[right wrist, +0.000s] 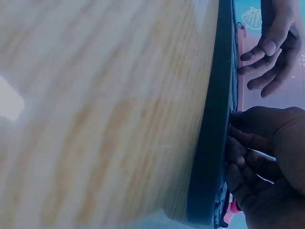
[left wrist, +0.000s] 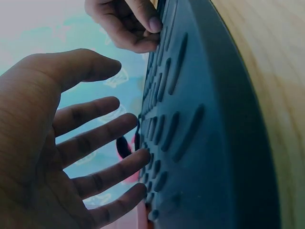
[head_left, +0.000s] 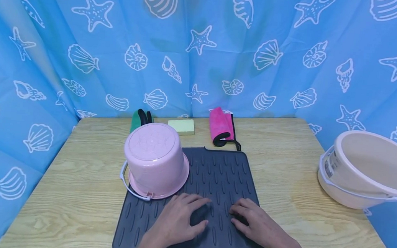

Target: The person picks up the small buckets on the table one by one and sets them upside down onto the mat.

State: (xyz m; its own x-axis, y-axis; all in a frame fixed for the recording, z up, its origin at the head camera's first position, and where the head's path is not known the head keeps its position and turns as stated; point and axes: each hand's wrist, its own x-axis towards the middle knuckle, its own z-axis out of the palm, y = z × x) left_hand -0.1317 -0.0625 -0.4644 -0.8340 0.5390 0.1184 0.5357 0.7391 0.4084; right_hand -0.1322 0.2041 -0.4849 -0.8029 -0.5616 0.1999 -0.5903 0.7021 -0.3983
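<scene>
A dark grey mat [head_left: 215,183] with raised ridges lies on the table. My left hand [head_left: 178,218] is over its front left part, fingers spread and holding nothing; the left wrist view shows this palm [left wrist: 47,143] beside the mat's surface [left wrist: 190,138]. On the mat's right part rests my right hand [head_left: 258,224], loosely bent; in the right wrist view its fingertips touch the mat and the hand [right wrist: 271,162] grips nothing. An upside-down pink bucket [head_left: 154,159] stands on the mat's back left, beyond my left hand, its handle down on the left.
Behind the mat are a green cloth [head_left: 135,120] partly hidden by the bucket, a pale yellow sponge-like block [head_left: 181,126] and a folded pink cloth [head_left: 220,125] with black edging. A cream bucket [head_left: 349,169] stands tilted at the table's right edge. A blue curtain [head_left: 223,64] hangs behind.
</scene>
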